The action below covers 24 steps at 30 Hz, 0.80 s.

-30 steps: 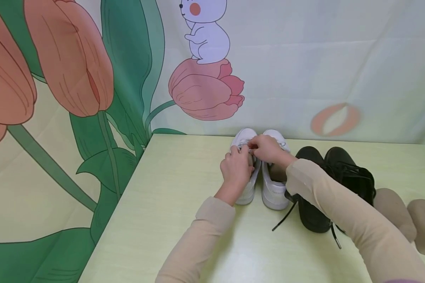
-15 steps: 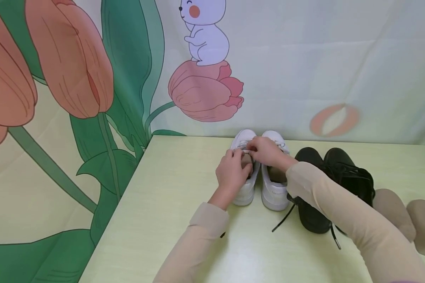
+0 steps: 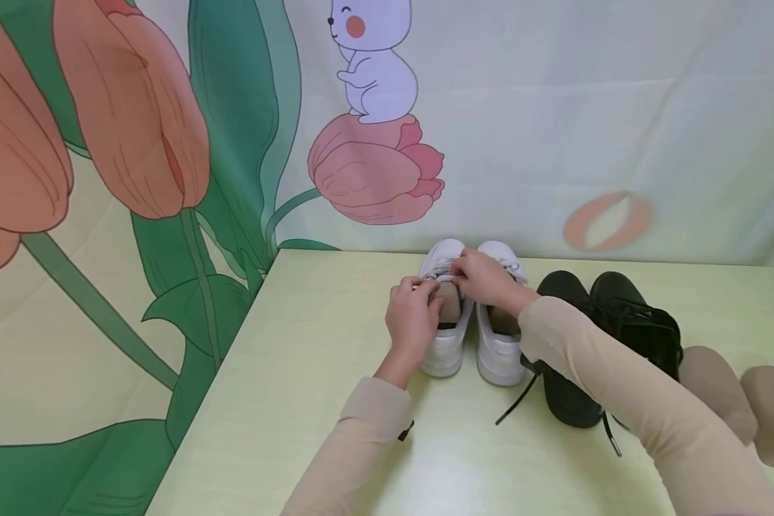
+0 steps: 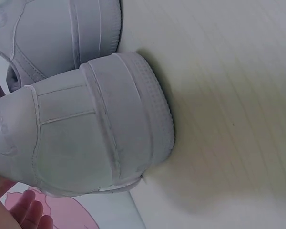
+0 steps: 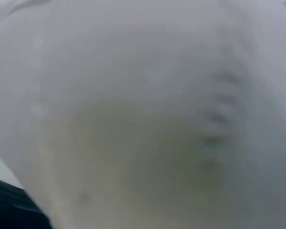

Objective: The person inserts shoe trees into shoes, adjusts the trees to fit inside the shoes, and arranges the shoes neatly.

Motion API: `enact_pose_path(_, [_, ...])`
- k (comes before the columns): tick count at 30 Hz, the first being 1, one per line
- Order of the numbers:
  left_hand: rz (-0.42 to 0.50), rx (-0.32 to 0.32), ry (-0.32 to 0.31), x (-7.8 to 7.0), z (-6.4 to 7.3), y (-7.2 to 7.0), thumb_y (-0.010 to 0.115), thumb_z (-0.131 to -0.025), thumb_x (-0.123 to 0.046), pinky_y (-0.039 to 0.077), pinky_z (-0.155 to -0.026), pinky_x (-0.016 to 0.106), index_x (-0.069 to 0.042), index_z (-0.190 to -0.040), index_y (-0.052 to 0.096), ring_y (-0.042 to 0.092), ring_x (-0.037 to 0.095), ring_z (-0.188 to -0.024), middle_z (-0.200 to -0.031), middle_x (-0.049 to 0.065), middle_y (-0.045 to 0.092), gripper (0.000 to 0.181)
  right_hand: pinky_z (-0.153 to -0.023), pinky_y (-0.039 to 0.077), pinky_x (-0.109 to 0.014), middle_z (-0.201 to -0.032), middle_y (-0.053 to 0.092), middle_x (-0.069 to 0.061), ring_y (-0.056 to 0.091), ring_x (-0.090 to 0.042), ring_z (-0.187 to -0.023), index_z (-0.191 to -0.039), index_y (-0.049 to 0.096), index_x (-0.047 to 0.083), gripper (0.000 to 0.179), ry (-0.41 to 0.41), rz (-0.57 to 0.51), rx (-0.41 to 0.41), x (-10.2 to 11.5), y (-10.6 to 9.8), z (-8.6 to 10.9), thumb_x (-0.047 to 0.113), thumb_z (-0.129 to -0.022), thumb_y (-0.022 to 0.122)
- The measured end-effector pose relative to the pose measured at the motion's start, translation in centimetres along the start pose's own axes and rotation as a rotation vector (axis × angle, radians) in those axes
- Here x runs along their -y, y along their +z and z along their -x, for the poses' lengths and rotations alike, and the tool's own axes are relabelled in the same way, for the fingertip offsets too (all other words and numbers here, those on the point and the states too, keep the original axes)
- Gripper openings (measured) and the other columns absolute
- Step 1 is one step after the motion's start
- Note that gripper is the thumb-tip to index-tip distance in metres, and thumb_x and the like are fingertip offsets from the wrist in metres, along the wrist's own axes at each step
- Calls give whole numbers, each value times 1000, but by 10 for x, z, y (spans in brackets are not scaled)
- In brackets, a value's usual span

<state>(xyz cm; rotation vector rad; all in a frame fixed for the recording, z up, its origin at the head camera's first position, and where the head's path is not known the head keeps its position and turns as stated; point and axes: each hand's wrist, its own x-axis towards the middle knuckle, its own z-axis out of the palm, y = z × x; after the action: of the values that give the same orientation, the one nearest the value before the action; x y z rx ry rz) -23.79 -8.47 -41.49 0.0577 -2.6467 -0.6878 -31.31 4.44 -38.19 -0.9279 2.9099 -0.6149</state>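
A pair of white lace-up sneakers stands near the back edge of the table. On the left white sneaker (image 3: 446, 357), both hands are at the laces (image 3: 440, 268). The left hand (image 3: 413, 319) pinches at a shoelace by the shoe's left side, its fingers curled. From the right, the right hand (image 3: 486, 276) pinches the laces near the top of the tongue, partly covering the right white sneaker (image 3: 499, 362). The tan lining (image 3: 449, 302) of the left sneaker shows. A white sneaker's heel (image 4: 71, 138) fills much of the left wrist view. The right wrist view is blurred white.
Black lace-up shoes (image 3: 570, 401) lie under and beside the right forearm, with loose lace ends on the table (image 3: 335, 337). Two tan rounded shoes or slippers (image 3: 716, 394) are farther right. A printed cloth backdrop (image 3: 509, 129) rises behind the table. A small black thing (image 3: 406, 431) shows beside the left sleeve.
The left hand has shifted left and slightly toward me, away from the middle of the laces, uncovering more of the left sneaker's opening. The right hand has hardly moved.
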Motion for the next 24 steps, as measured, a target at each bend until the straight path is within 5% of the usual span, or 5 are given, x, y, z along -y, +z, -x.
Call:
enact_pose_path(11, [-143,-33,103,-3,0,0,64,-80,-23,47,-65,32,-23,-101,64,55,19,-89,-103,-1,58,21,-62,36,-30,-77,53,-10,42,-20,-64,-73,66,3,16,-30,40,4,7,-8,-6,2,-79,51])
enact_pose_path(19, [-139,-19,65,-2,1,0,64,-79,-29,46,-63,32,-22,-99,63,56,18,-84,-94,-1,58,21,-55,32,-26,-58,51,-3,40,-17,-55,-68,64,5,16,-7,28,27,11,-9,-7,3,-79,52])
enact_pose_path(24, [-123,36,34,-3,-1,1,64,-79,-33,46,-57,34,-20,-92,59,60,22,-72,-86,1,57,19,-57,36,-26,-66,59,-3,46,-17,-58,-79,67,5,14,8,34,42,10,-10,-5,6,-82,53])
